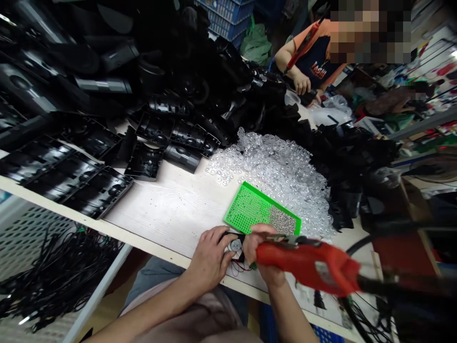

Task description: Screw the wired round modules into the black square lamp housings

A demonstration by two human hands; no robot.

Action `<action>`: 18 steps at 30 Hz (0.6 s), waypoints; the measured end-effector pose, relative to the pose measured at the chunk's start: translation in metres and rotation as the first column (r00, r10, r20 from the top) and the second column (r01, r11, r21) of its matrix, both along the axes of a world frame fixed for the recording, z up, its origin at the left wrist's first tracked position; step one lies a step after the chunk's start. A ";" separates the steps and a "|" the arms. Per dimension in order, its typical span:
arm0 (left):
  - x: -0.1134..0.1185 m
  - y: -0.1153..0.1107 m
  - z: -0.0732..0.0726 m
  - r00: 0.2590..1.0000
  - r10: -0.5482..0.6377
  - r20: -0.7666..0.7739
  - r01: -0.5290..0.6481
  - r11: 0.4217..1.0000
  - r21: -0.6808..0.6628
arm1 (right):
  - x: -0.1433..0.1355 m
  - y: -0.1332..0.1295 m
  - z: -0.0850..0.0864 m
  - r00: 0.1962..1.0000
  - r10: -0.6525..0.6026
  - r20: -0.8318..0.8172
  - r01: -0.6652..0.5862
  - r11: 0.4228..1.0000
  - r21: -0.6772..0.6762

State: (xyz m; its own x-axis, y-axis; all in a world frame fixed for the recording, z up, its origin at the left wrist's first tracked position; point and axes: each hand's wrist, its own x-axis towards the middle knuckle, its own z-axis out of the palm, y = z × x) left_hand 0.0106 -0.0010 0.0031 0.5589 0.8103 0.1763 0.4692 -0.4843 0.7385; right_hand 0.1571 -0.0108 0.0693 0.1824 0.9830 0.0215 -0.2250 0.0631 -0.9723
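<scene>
As the head view showed, the left hand (pixel 210 255) had its thumb and fingers closed about a grey disc (pixel 234 245) in the lower middle of the frame, while the right hand (pixel 267 271) was wrapped around a red driver (pixel 307 262) stretching toward the lower right. The disc seemed light and stiff, perhaps a little slick; its rim looked the best hold, clear of the thin wires (pixel 243 268) below, likely soft and easily snagged. Round and pale, with face details too small to tell, it sat beside something black (pixel 240 236) near the table's (pixel 164 205) front edge.
</scene>
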 end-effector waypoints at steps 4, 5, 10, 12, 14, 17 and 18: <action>-0.002 -0.002 -0.003 1.000 -0.010 0.023 0.010 1.000 0.013 | 0.003 0.027 0.019 0.996 -0.068 -0.058 0.079 0.976 0.205; -0.002 -0.003 -0.004 1.000 -0.002 0.031 0.002 1.000 0.013 | 0.004 0.036 0.016 0.996 -0.080 -0.044 0.088 0.969 0.230; -0.003 -0.006 -0.011 0.989 0.126 0.073 -0.125 0.992 -0.018 | 0.006 0.065 -0.018 1.000 -0.002 0.023 -0.002 0.979 0.201; -0.003 -0.007 -0.012 0.988 0.134 0.075 -0.133 0.991 -0.021 | 0.003 0.069 -0.026 1.000 -0.018 0.014 0.015 0.982 0.186; -0.003 -0.007 -0.013 0.990 0.127 0.068 -0.126 0.992 -0.019 | 0.001 0.070 -0.029 1.000 -0.025 0.009 0.023 0.985 0.172; -0.003 -0.007 -0.014 0.991 0.125 0.053 -0.124 0.992 -0.026 | 0.000 0.072 -0.030 0.999 0.008 0.031 -0.012 0.987 0.161; -0.003 -0.007 -0.014 0.991 0.126 0.051 -0.124 0.992 -0.029 | 0.000 0.072 -0.030 0.999 0.022 0.039 -0.028 0.987 0.158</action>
